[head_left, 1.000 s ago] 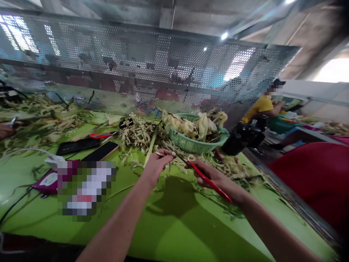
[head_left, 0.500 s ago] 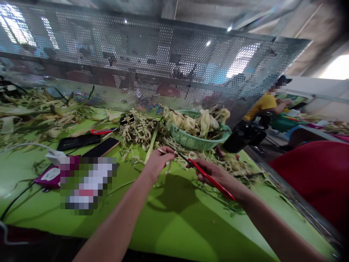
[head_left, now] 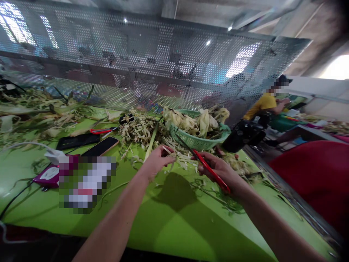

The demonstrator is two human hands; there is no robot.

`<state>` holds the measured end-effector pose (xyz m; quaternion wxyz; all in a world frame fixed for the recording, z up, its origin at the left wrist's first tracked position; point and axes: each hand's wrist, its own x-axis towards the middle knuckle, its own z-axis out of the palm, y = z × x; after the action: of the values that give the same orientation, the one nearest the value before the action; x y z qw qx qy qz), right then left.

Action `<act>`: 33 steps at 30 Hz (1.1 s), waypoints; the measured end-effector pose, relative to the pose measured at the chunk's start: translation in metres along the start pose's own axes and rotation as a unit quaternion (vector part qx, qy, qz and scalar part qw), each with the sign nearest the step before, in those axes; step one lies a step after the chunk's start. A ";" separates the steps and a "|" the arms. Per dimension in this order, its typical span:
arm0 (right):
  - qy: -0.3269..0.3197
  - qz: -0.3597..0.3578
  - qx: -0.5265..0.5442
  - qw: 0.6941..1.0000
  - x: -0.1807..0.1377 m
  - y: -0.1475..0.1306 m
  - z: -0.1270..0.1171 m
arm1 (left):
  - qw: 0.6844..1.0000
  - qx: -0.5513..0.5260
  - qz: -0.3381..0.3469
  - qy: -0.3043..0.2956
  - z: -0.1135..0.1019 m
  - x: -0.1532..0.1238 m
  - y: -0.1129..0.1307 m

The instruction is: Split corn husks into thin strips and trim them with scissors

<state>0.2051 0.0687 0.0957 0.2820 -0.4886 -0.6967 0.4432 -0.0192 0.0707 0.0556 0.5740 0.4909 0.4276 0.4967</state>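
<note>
My left hand [head_left: 156, 160] hovers over the green table [head_left: 177, 225], fingers pinched on a thin pale strip of plant husk [head_left: 167, 151]. My right hand [head_left: 218, 169] is closed around red-handled scissors [head_left: 209, 170], whose dark blades [head_left: 183, 143] point up toward the basket. A teal mesh basket [head_left: 197, 141] full of pale husks stands just behind both hands. Loose cut husk pieces [head_left: 141, 133] lie heaped to the left of the basket and under my hands.
Two dark phones [head_left: 100, 146] and a second pair of red scissors [head_left: 102, 131] lie at left, beside a purple item [head_left: 46, 176] and a white cable. A perforated metal screen [head_left: 152, 69] walls the table's far side. Another person in yellow [head_left: 263, 103] works at right.
My right hand has lifted the scissors and swung the blades up toward the basket. My left hand shifted slightly right, still pinching the strip.
</note>
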 end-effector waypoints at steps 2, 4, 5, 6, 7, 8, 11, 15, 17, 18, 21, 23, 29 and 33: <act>0.011 -0.017 0.012 1.000 0.005 -0.004 0.002 | 1.000 0.014 0.016 -0.016 -0.001 0.001 -0.002; 0.018 -0.043 0.036 0.998 0.012 -0.008 0.007 | 0.999 0.034 0.018 -0.032 -0.001 0.001 -0.003; 0.018 -0.054 0.051 0.997 0.016 -0.009 0.010 | 0.998 0.043 0.012 -0.042 -0.001 0.001 -0.003; 0.015 -0.064 0.064 0.996 0.020 -0.010 0.015 | 0.997 0.050 0.005 -0.054 0.000 0.000 -0.003; 0.010 -0.070 0.075 0.995 0.024 -0.011 0.019 | 0.996 0.055 0.000 -0.069 0.000 0.000 -0.002; 0.003 -0.072 0.084 0.994 0.027 -0.011 0.024 | 0.994 0.058 -0.002 -0.088 0.001 -0.001 -0.003; -0.027 -0.065 0.108 0.992 0.035 -0.012 0.037 | 0.987 0.066 0.001 -0.143 0.002 -0.002 -0.005; -0.023 -0.057 0.108 0.992 0.038 -0.009 0.043 | 0.981 0.120 0.009 -0.151 0.003 -0.004 -0.006; 0.007 -0.061 0.132 0.989 0.038 -0.007 0.041 | 0.984 0.140 0.033 -0.107 0.004 -0.008 0.002; 0.026 -0.064 0.153 0.986 0.037 -0.006 0.039 | 0.986 0.140 0.050 -0.070 0.004 -0.010 0.007; 0.087 -0.074 0.230 0.966 0.033 -0.003 0.034 | 0.986 0.113 0.104 0.070 0.002 -0.014 0.023; 0.128 -0.076 0.280 0.948 0.031 -0.002 0.032 | 0.968 0.099 0.152 0.173 -0.001 -0.014 0.028; 0.177 -0.071 0.342 0.920 0.028 -0.003 0.029 | 0.983 0.013 0.047 0.176 0.000 -0.006 0.012; 0.166 -0.070 0.351 0.919 0.025 -0.005 0.031 | 0.998 -0.019 -0.058 0.018 0.011 -0.007 0.001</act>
<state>0.1680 0.0809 0.0851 0.5771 -0.3751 -0.4721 0.5508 -0.0093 0.0626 0.0585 0.6034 0.4453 0.4559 0.4793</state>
